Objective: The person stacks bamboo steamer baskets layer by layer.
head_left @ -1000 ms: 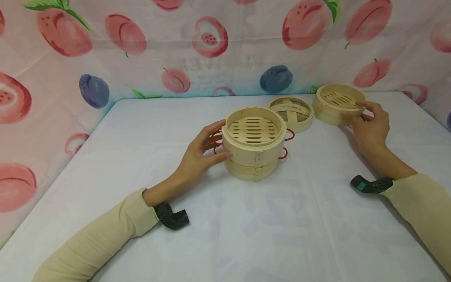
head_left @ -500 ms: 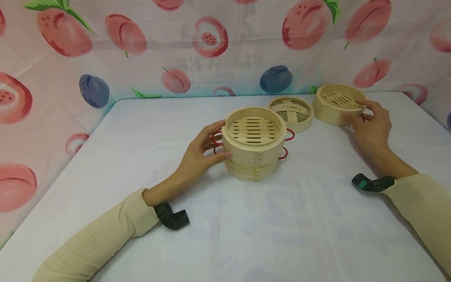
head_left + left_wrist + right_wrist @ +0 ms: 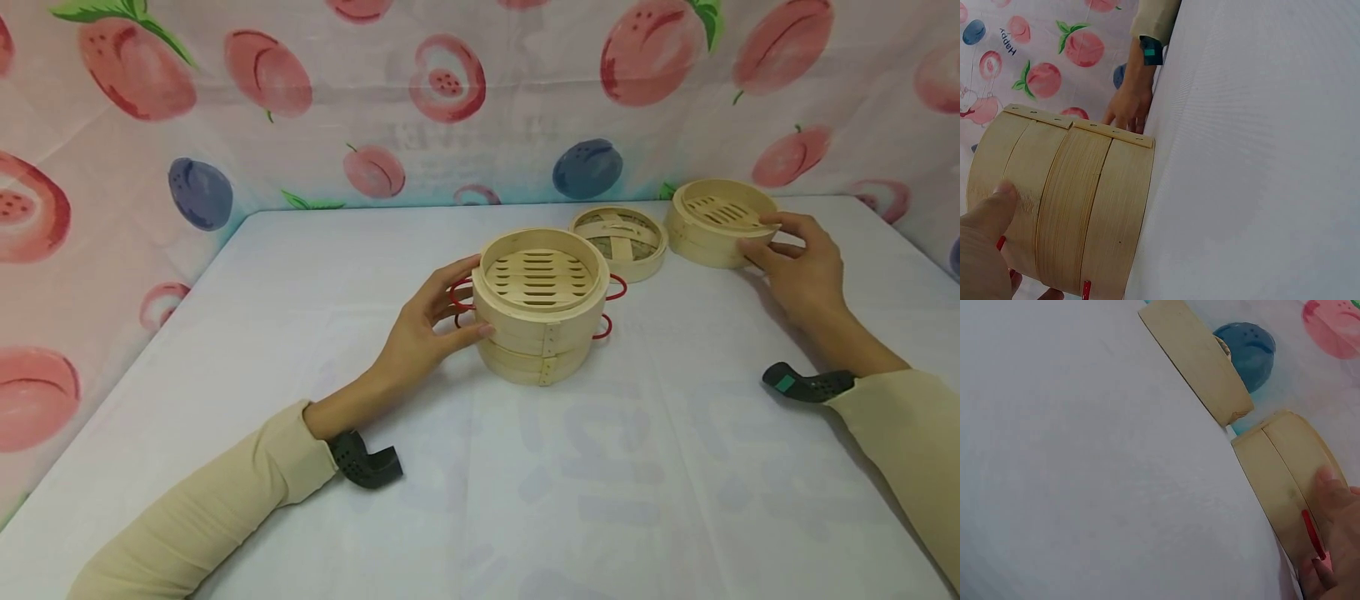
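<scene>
In the head view, a stack of bamboo steamer baskets (image 3: 543,329) with slatted bottom and red side handles stands mid-table. My left hand (image 3: 420,329) grips its left side, thumb on the wall and fingers by the red loops; the left wrist view shows that thumb (image 3: 999,206) against the wall. Farther back on the right is another bamboo steamer basket (image 3: 708,242). My right hand (image 3: 806,271) lies at its right side, fingertips lightly touching. In the right wrist view, the thumb (image 3: 1329,484) meets the basket wall near a red handle (image 3: 1312,532).
A round bamboo steamer lid (image 3: 618,242) with a crossed strap sits between the stack and the right basket, close to both. White cloth (image 3: 375,250) covers the table, and a fruit-printed curtain (image 3: 510,92) hangs along its back edge.
My right hand has slid a little to the right along the rear basket, its thumb drawn back, while the basket stays put. The left hand and the stack have not moved.
</scene>
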The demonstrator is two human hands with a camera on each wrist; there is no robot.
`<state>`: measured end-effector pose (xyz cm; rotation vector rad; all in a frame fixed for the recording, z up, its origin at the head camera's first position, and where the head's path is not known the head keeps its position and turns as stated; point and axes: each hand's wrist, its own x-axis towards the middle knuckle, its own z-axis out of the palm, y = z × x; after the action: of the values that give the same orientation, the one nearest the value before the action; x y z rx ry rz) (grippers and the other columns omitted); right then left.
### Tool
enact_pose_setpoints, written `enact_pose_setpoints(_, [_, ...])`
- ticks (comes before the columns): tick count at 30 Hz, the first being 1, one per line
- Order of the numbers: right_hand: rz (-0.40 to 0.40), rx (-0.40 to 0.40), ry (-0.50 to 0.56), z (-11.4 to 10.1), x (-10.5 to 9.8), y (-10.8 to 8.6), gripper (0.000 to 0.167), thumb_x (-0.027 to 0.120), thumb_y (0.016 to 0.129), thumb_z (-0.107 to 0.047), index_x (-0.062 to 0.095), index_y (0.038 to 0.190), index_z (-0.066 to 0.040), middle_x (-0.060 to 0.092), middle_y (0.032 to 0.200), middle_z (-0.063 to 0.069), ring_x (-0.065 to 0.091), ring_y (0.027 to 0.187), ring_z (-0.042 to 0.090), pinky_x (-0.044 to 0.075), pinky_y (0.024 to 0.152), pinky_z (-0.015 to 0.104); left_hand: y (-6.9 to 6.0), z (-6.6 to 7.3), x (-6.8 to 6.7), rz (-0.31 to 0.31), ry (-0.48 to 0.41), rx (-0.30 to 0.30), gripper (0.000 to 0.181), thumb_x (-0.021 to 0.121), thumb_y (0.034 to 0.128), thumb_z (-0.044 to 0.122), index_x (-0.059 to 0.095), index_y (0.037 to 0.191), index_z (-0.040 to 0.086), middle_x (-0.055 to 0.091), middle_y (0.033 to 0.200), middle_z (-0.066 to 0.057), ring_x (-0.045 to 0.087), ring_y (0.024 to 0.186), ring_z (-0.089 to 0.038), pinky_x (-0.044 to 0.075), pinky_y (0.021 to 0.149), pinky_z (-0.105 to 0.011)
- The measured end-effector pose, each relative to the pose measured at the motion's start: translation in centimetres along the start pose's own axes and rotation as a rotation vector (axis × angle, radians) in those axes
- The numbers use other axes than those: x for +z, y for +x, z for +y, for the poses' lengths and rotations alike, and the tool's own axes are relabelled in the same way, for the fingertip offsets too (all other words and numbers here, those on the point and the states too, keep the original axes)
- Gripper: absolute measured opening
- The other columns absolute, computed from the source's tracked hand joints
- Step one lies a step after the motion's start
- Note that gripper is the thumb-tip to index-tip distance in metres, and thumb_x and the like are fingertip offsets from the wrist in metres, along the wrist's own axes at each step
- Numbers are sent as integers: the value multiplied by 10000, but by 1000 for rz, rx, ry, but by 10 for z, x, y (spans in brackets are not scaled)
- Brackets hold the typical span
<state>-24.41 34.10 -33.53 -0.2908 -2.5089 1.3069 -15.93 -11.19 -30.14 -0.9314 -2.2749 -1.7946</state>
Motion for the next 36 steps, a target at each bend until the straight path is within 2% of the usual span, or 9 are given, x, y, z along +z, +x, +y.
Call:
enact_pose_setpoints(8, [-20, 36, 54, -6, 1, 0, 374, 676, 876, -385, 504, 1206, -342, 383, 1394, 24, 494, 1122, 89, 459, 649, 50, 0, -3, -1, 4, -9, 1, 711, 711, 821, -58, 380, 1443, 46, 424, 1432, -83, 500, 1206, -246, 416, 1001, -441])
enact_pose_setpoints(11, [-27, 57, 56, -9, -1, 0, 361, 687, 857, -406, 508, 1165, -347, 407, 1370, 32, 516, 1096, 86, 471, 646, 61, 1, -14, -2, 5, -9, 9, 730, 721, 820, -45, 389, 1453, 105, 426, 1435, -24, 501, 1209, -215, 422, 998, -403])
enact_pose_setpoints(15, [-36, 74, 47, -12, -6, 0, 365, 694, 832, -443, 521, 1141, -356, 390, 1385, 12, 493, 1179, 123, 459, 647, 49, 3, -30, -4, 2, 0, 35, 758, 740, 819, -5, 396, 1458, 214, 422, 1433, 57, 497, 1212, -166, 433, 987, -366])
enact_pose_setpoints(18, [-35, 63, 29, -16, -11, 2, 352, 713, 819, -445, 541, 1117, -370, 369, 1414, -50, 445, 1273, 153, 427, 641, 26, 3, -33, -4, 0, -1, 49, 758, 744, 821, 14, 398, 1456, 242, 422, 1432, 71, 497, 1213, -162, 437, 985, -365])
enact_pose_setpoints(20, [-36, 52, 26, -20, -13, 3, 340, 722, 816, -432, 552, 1105, -376, 357, 1430, -75, 413, 1314, 185, 413, 637, 18, 3, -32, -4, 0, -2, 48, 756, 745, 821, 15, 399, 1455, 239, 422, 1431, 72, 498, 1210, -162, 437, 986, -363])
enact_pose_setpoints(23, [-44, 38, 39, -27, -17, 3, 340, 734, 810, -410, 565, 1102, -364, 359, 1420, -69, 427, 1301, 163, 417, 611, 28, 3, -29, -3, 5, -3, 35, 752, 736, 819, -13, 397, 1458, 194, 423, 1434, 45, 497, 1209, -175, 431, 989, -371])
enact_pose_setpoints(30, [-43, 31, 77, -44, -24, -2, 347, 748, 807, -373, 575, 1106, -343, 371, 1384, -55, 449, 1273, 116, 432, 599, 29, 0, -4, -1, -1, -14, 25, 713, 709, 821, -62, 377, 1444, 41, 420, 1430, -107, 487, 1223, -250, 419, 993, -464])
enact_pose_setpoints(36, [-39, 16, 88, -60, -30, -8, 343, 746, 813, -357, 567, 1105, -339, 345, 1382, -98, 425, 1302, 124, 438, 646, 32, 0, -1, -1, 5, -20, 14, 706, 709, 821, -64, 382, 1439, 34, 422, 1419, -132, 493, 1211, -265, 413, 985, -520])
